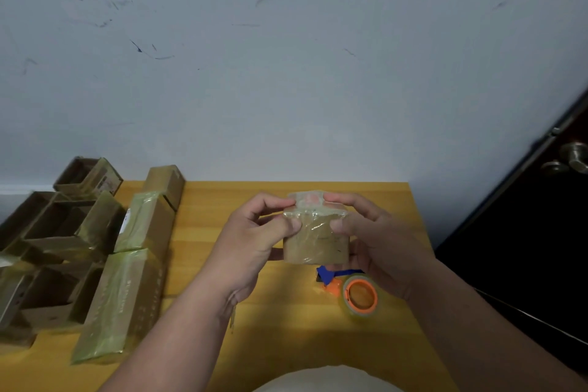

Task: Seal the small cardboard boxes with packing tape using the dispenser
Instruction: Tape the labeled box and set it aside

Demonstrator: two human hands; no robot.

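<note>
I hold a small brown cardboard box [315, 240] up above the yellow table [286, 328], its near face shiny with clear tape. My left hand [254, 239] grips its left side, thumb on the near face and fingers over the top edge. My right hand [372, 239] grips the right side the same way. A clear flap of tape [307, 199] sticks up at the top between my fingertips. The tape dispenser [353, 288], blue and orange with a roll of clear tape, lies on the table just below the box, with neither hand on it.
Several taped boxes [140, 267] lie in a row on the table's left side. Open cardboard boxes [51, 248] are piled at the far left. A pale wall rises behind the table. A dark door with a metal knob [569, 159] stands at right.
</note>
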